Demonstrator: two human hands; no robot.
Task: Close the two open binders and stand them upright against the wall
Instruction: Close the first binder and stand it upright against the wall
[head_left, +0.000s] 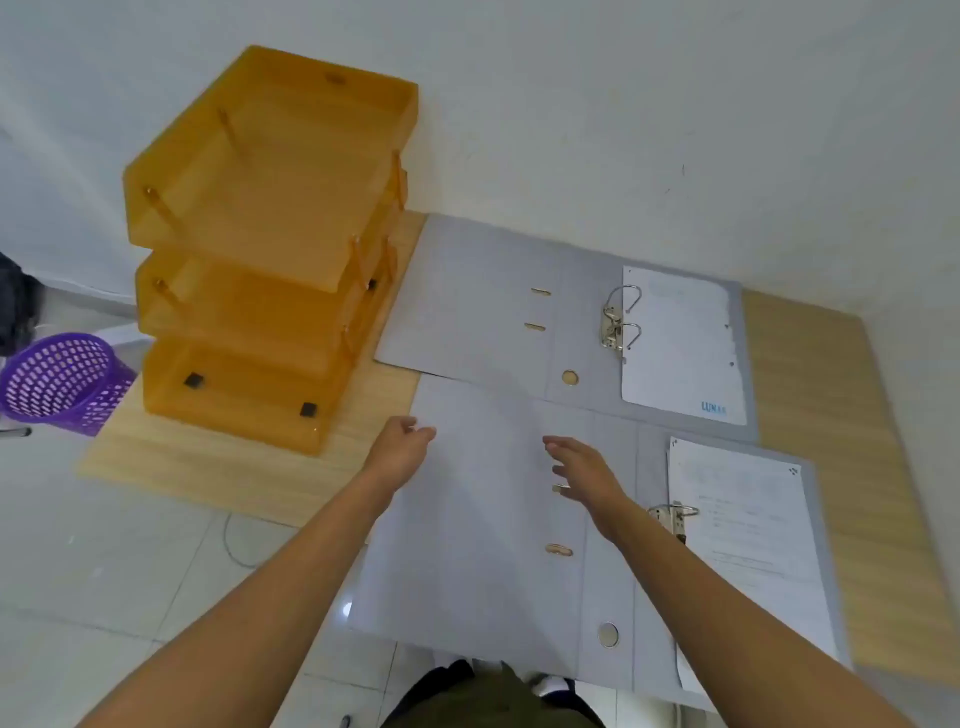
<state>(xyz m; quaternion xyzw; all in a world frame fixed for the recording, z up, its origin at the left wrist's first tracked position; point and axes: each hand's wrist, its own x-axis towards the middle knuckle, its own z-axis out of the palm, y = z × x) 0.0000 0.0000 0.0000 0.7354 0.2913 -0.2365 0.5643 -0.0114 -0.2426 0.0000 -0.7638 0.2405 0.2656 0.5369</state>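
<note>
Two grey lever-arch binders lie open and flat on a wooden table. The far binder (483, 306) is near the white wall (623, 104), with a white sheet on its right side. The near binder (467, 545) overlaps its front edge and juts over the table's front edge. My left hand (400, 447) is at the far left corner of the near binder's left cover, fingers curled at its edge. My right hand (587, 478) hovers over the same cover near the spine, fingers spread. Whether the left hand grips the cover is unclear.
An orange three-tier letter tray (260, 249) stands on the table (831, 415) to the left of the binders. A purple mesh basket (62, 384) sits on the tiled floor (130, 545) at far left. Metal ring mechanisms (618, 327) stand up inside both binders.
</note>
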